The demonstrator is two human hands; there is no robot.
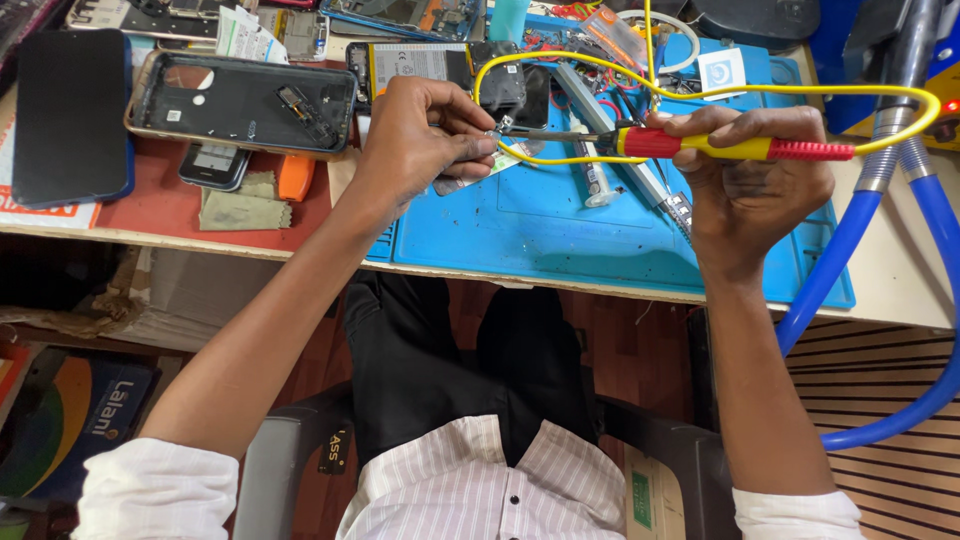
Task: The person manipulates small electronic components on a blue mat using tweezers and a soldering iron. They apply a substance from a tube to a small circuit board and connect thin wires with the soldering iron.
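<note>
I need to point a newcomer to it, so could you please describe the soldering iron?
On the blue work mat, find the right hand. It grips the soldering iron, the only red-and-yellow handled tool, trailing a yellow cord.

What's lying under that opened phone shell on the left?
The opened phone shell rests on a red mat and partly covers a small dark phone; whatever else sits beneath is hidden.

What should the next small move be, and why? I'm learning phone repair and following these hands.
Probably hold the iron steady. Its tip sits right at the small part pinched in the left hand, above the blue mat, while the right hand grips the handle.
</note>
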